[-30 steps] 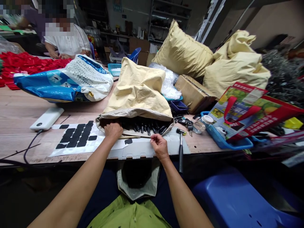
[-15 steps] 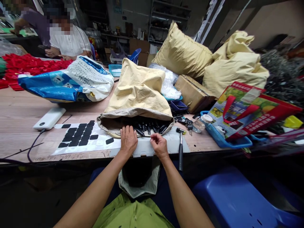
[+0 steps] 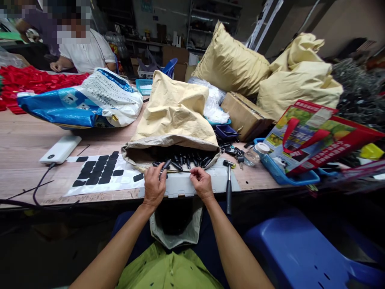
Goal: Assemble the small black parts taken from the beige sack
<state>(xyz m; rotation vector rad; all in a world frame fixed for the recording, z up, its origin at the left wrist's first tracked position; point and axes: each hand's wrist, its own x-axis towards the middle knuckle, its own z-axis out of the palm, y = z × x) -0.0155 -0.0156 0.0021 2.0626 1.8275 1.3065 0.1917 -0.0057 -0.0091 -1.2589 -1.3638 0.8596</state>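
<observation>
A cream cloth sack (image 3: 177,106) lies on the table with its mouth toward me. Several black tapered tube-like pieces (image 3: 188,161) show inside the opening. At the left of the mouth, my left hand (image 3: 154,185) is closed around one black tapered piece (image 3: 165,165), held at a slant. My right hand (image 3: 201,182) is pinched near the right front of the mouth, on a thin dark strip (image 3: 182,171) pointing left; its exact kind is unclear. Under both hands lies a light grey board (image 3: 180,187). Below the table edge, an open bag (image 3: 191,237) sits at my lap.
A hammer (image 3: 229,188) overhangs the front edge on the right. To the left are a sheet with black stickers (image 3: 70,190), a white power bank (image 3: 60,149) and a blue-white sack (image 3: 81,102). A blue basket (image 3: 279,172) stands right; a co-worker (image 3: 86,52) sits behind.
My left hand has drawn back slightly from the sack mouth, with a black tapered piece now in its fingers. The right hand stays in nearly the same place.
</observation>
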